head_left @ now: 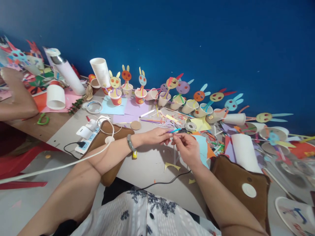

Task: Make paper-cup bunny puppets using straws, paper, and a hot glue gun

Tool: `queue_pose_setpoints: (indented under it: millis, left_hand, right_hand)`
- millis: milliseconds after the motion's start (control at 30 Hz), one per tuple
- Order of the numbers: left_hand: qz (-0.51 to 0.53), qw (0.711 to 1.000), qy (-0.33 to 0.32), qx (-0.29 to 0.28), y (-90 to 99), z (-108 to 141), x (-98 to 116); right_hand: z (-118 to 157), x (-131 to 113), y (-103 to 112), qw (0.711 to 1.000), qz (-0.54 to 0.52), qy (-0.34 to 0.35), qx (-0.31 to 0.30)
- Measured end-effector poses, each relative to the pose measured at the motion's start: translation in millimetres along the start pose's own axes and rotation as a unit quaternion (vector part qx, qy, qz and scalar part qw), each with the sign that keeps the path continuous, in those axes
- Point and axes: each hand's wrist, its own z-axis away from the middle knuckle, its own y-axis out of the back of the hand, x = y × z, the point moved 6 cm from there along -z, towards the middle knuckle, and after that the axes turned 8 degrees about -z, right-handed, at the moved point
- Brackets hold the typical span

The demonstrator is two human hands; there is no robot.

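My left hand is closed in a pinch, with a thin blue strip sticking out at its fingertips. Thumb and fingers together, my right hand meets the left fingertips just below the strip. Whatever lies between the right fingertips is too small to make out. Under the hands, a cut piece of yellow paper lies on the table. Just beyond are paper scraps and a roll of tape.
Paper cups with rabbit-face figures line the blue wall. To the left are a power strip with a white cable across my left arm, a flask, stacked cups and another person's arm. A brown cushion lies right.
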Motion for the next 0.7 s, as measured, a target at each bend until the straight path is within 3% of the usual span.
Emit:
queue_pose_setpoints:
  millis: [200, 367, 500, 700]
  left_hand:
    - [0.207, 0.968, 0.095, -0.104, -10.3, 5, -4]
    - [0.317, 0.926, 0.131, -0.16, -22.6, 10, -5]
    - [0.353, 0.907, 0.139, -0.184, -27.1, 9, -5]
    - [0.364, 0.896, 0.199, -0.155, -24.5, 9, -7]
  right_hand:
    - [-8, 12, 7, 0.988, -0.13, -0.068, 0.049]
    - [-10, 15, 0, 0.975, -0.193, -0.107, 0.027]
    - [-8, 13, -5, 0.968, -0.225, -0.112, -0.001]
    - [-8, 15, -4, 0.967, -0.237, -0.092, 0.022]
